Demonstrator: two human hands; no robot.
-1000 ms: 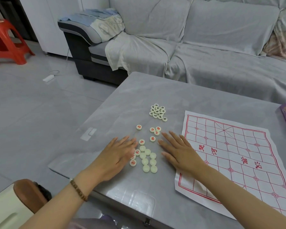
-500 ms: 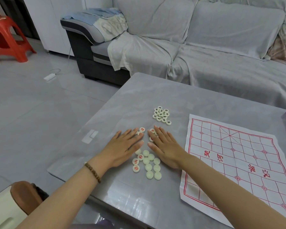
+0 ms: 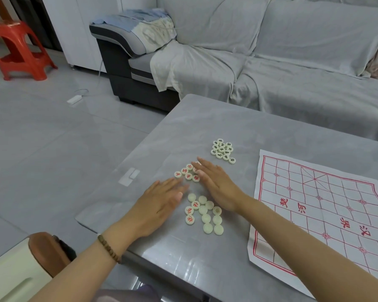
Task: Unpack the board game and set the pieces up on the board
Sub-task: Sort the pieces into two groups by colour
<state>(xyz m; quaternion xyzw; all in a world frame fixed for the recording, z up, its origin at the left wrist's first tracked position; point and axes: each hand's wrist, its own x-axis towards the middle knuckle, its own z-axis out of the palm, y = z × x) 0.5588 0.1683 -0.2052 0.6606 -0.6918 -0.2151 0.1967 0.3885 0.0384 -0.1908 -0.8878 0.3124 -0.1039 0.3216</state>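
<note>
A white paper board (image 3: 327, 205) with a red grid lies flat at the right of the grey table (image 3: 216, 118). Cream round pieces sit left of it in three groups: black-lettered ones (image 3: 223, 150) farthest, red-lettered ones (image 3: 187, 173) in the middle, and mostly blank face-down ones (image 3: 205, 213) nearest. My left hand (image 3: 159, 203) lies flat with straight fingers, its tips just below the red group. My right hand (image 3: 217, 186) also lies flat, its fingers along the right side of the red group and touching it. Neither hand holds a piece.
A grey covered sofa (image 3: 271, 51) runs behind the table. A red plastic stool (image 3: 15, 51) stands on the floor at far left. A small white tab (image 3: 129, 176) is stuck near the table's left edge. A cream and brown object (image 3: 24, 267) sits at bottom left.
Both hands slid away from me, from beside the blank pieces up to the red-lettered ones, and the scattered red pieces now sit bunched together. The blank group is uncovered.
</note>
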